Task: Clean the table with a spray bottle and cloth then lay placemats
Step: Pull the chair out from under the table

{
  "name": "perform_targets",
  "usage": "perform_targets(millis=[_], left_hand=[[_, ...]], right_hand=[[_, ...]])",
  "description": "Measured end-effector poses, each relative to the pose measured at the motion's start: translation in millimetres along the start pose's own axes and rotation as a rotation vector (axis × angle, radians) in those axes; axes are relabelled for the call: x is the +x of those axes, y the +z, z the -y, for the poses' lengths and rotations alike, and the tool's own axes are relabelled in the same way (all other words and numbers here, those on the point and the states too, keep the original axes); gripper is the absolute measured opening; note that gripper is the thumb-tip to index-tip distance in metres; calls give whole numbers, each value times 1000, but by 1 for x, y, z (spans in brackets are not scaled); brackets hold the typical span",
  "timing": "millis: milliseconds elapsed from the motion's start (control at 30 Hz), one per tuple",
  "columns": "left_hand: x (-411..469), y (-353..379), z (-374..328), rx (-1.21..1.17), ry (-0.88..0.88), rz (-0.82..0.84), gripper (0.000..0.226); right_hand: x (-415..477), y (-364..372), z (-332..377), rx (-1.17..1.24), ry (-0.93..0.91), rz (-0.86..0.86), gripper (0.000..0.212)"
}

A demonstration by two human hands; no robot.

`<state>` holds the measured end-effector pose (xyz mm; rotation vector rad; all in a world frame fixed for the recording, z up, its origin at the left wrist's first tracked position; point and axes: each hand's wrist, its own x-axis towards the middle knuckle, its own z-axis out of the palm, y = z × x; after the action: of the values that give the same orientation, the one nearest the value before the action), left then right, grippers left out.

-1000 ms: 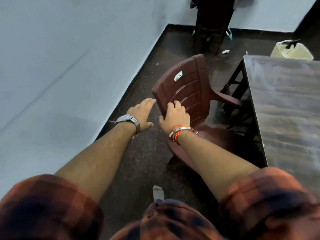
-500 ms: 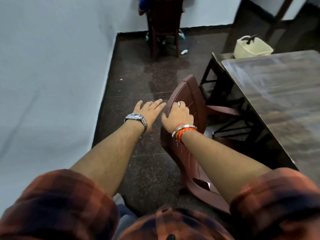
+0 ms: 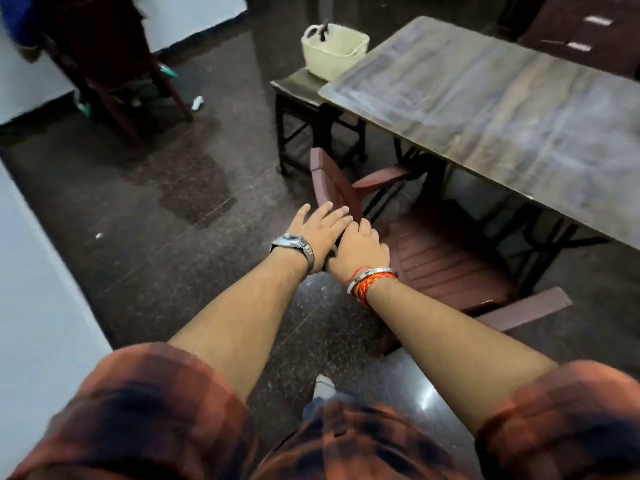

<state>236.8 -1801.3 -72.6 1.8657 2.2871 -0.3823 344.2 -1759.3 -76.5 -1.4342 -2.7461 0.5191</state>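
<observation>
A white wall [image 3: 31, 289] runs down the left edge, with dark speckled floor [image 3: 166, 216] beside it. At the top left a dark chair [image 3: 114, 57] stands on that floor, blurred. Near the middle the left hand [image 3: 317, 230], with a watch [image 3: 294, 245] on its wrist, lies flat with fingers spread against the back of a maroon plastic chair [image 3: 440, 261]; its grip is wide and closes on nothing. Just beside it and touching it, the right hand [image 3: 362, 251], with red threads and a metal bangle at the wrist, curls over the top edge of the same chair back, gripping it. The chair seat reaches under the desk [image 3: 502, 109], whose wooden top looks streaked. Behind the desk's far left corner a cream basket [image 3: 334, 50] sits on a small stool [image 3: 294, 91]
</observation>
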Motion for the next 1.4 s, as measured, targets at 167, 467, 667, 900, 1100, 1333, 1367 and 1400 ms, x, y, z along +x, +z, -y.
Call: perform_targets(millis=[167,467,667,900,1100,1333,1367,1400], left_hand=[[26,2,15,46,176,-19,66],[75,-1,39,197,454,-75,29],[82,-5,53,277,647,-98,30],[91,7,96,264,861,-110,29],[54,25,107,237,875,-123,30],[6,26,78,183,852,-95,27],[5,25,76,178,852,-87,26],[-5,25,67,168,845,-83,25]], right_hand=[[15,8,8,4,171,-32,56],[10,19,29,-44,285,-81,31],[9,12,45,-80,430,-46,21],[-1,25,79,-152,547,-13,28],[-31,45,95,-185,577,9,27],[-83,43,77,-273,556,6,26],[-85,43,75,-284,554,17,26],[-96,42,70,-293,545,17,26]])
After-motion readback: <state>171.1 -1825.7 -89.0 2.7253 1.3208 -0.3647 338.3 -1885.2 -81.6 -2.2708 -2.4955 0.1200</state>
